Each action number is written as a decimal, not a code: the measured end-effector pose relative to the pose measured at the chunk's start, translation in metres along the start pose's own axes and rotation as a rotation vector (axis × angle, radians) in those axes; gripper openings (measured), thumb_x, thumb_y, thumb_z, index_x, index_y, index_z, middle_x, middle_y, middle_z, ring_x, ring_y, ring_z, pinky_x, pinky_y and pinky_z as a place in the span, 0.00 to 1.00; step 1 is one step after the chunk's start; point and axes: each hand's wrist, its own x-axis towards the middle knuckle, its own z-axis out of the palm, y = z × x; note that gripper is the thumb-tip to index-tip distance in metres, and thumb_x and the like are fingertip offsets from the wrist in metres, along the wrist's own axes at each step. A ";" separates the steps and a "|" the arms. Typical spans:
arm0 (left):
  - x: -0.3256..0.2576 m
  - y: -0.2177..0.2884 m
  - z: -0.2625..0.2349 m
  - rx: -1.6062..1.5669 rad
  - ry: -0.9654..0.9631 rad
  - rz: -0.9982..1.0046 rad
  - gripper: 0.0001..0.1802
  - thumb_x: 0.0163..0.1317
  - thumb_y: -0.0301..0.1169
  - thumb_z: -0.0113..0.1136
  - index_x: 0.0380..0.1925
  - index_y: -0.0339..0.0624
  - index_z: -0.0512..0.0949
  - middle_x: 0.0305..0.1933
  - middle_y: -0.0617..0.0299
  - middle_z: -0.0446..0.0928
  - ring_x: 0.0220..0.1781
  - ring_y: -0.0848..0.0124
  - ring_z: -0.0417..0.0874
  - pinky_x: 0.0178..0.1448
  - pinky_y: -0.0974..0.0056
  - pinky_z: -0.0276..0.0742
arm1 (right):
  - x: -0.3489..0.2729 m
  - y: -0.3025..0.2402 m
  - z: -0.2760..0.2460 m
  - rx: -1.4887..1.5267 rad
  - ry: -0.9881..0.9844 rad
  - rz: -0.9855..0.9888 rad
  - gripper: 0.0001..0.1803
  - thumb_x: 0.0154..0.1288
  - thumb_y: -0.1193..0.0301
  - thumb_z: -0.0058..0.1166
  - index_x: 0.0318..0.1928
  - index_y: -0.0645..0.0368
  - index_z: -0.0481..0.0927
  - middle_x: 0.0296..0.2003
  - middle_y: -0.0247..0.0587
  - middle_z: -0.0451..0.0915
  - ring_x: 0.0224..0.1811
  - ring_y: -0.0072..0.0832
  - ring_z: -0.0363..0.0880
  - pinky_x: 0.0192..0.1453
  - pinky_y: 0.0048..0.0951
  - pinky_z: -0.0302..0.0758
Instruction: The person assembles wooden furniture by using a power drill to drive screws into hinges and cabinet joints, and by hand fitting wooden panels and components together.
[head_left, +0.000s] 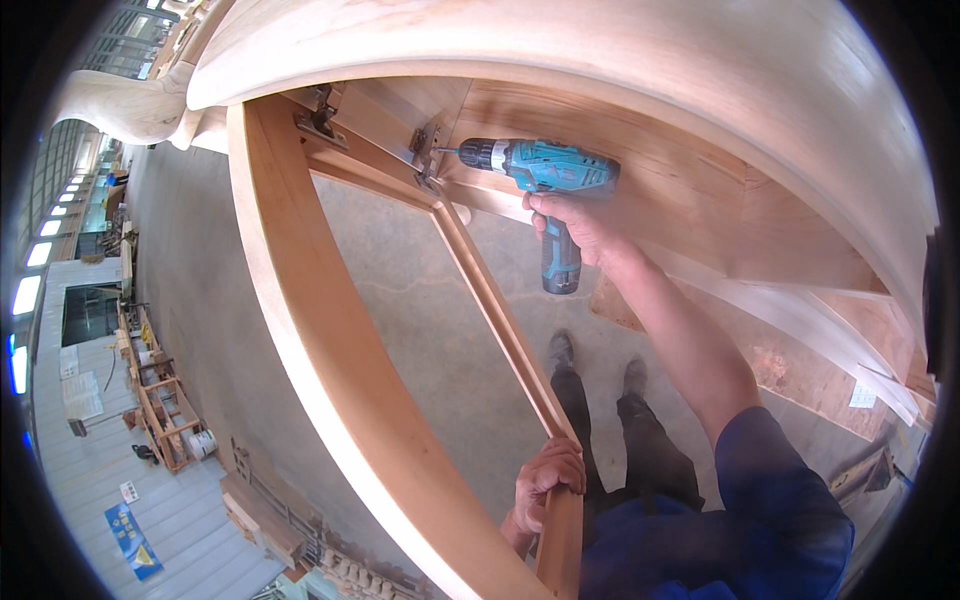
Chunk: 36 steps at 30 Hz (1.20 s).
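My right hand [577, 222] is wrapped round the grip of a teal and black cordless drill [560, 168]. The drill points left, its bit close to a metal hinge [424, 148] on the inner side of the wooden cabinet [600, 130]; whether the bit touches a screw is too small to tell. A second hinge [320, 118] sits further left, at the corner of the open wooden door frame [310, 260]. Low in the view, my left hand [550, 480] is closed round the near rail of that frame.
A curved, pale wooden top edge [560, 45] overhangs the cabinet. Through the frame shows the grey concrete floor [400, 290] and my shoes [562, 350]. At the far left a wooden rack [165, 400] stands by a pale panelled wall [190, 520]. A wooden board [800, 380] lies at the right.
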 end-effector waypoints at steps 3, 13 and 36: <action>0.000 0.000 0.000 0.002 0.001 -0.008 0.43 0.64 0.75 0.33 0.22 0.44 0.70 0.22 0.61 0.76 0.27 0.63 0.78 0.56 0.53 0.71 | 0.001 0.000 -0.003 -0.011 -0.008 0.007 0.10 0.62 0.66 0.66 0.40 0.57 0.84 0.30 0.32 0.82 0.28 0.19 0.79 0.34 0.25 0.75; 0.002 -0.002 0.001 -0.007 -0.007 0.003 0.42 0.63 0.75 0.36 0.22 0.44 0.70 0.22 0.61 0.76 0.27 0.62 0.78 0.56 0.53 0.71 | 0.000 -0.005 0.000 -0.012 0.007 -0.030 0.10 0.62 0.68 0.65 0.41 0.59 0.84 0.32 0.32 0.83 0.28 0.20 0.78 0.34 0.25 0.75; 0.067 -0.059 0.074 0.041 0.016 0.126 0.22 0.71 0.48 0.54 0.35 0.37 0.73 0.34 0.53 0.75 0.34 0.63 0.78 0.39 0.60 0.76 | -0.260 -0.012 -0.124 -0.469 0.270 0.114 0.12 0.65 0.71 0.63 0.47 0.60 0.84 0.36 0.30 0.83 0.31 0.19 0.78 0.39 0.25 0.77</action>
